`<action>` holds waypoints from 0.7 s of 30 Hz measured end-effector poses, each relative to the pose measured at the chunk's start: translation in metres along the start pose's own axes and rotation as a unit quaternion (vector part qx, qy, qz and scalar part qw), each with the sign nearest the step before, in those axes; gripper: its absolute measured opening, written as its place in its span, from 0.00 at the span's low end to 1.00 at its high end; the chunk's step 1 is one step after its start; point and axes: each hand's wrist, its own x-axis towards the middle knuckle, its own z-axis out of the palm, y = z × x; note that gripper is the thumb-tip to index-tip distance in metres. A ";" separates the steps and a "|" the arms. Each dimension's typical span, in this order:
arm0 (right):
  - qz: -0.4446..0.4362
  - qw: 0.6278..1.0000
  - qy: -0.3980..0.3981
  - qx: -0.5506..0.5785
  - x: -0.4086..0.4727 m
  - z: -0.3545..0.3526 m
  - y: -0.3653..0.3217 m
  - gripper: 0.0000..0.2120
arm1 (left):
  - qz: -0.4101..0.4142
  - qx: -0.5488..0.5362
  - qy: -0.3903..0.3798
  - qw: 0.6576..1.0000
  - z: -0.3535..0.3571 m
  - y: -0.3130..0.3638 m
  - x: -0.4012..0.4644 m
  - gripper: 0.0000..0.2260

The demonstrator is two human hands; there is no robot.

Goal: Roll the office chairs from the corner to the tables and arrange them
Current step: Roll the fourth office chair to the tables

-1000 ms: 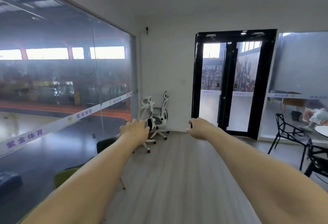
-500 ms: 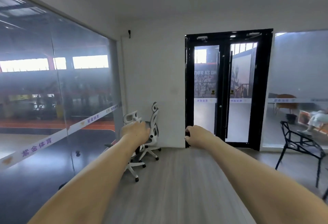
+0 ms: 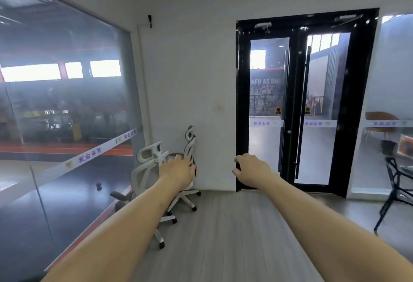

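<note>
White office chairs (image 3: 156,176) in corner; left hand (image 3: 178,172), right hand (image 3: 252,170) outstretched, empty

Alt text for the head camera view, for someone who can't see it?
Two bare arms reach forward, left hand and right hand empty, toward two white mesh office chairs in the corner between a glass wall and black-framed double doors.

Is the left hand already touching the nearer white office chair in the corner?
Cannot tell. In the head view the left hand overlaps the nearer white office chair, but the single view cannot show whether it reaches the chair or is only in front of it.
</note>
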 end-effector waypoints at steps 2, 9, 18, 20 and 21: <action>-0.004 1.000 0.002 0.018 0.058 0.009 0.014 0.24 | -0.005 -0.001 0.005 1.000 0.020 0.000 0.047 0.20; -0.047 0.997 -0.038 0.054 0.241 0.080 0.006 0.23 | -0.064 -0.012 -0.025 0.998 0.092 -0.039 0.191 0.20; -0.100 0.992 -0.055 0.061 0.474 0.183 -0.036 0.19 | -0.113 -0.010 -0.040 0.993 0.172 -0.127 0.373 0.19; -0.101 0.990 -0.062 0.073 0.525 0.202 -0.051 0.19 | -0.127 -0.041 -0.041 0.990 0.194 -0.158 0.419 0.18; -0.100 0.990 -0.068 0.078 0.550 0.211 -0.059 0.19 | -0.135 -0.051 -0.041 0.989 0.204 -0.173 0.442 0.18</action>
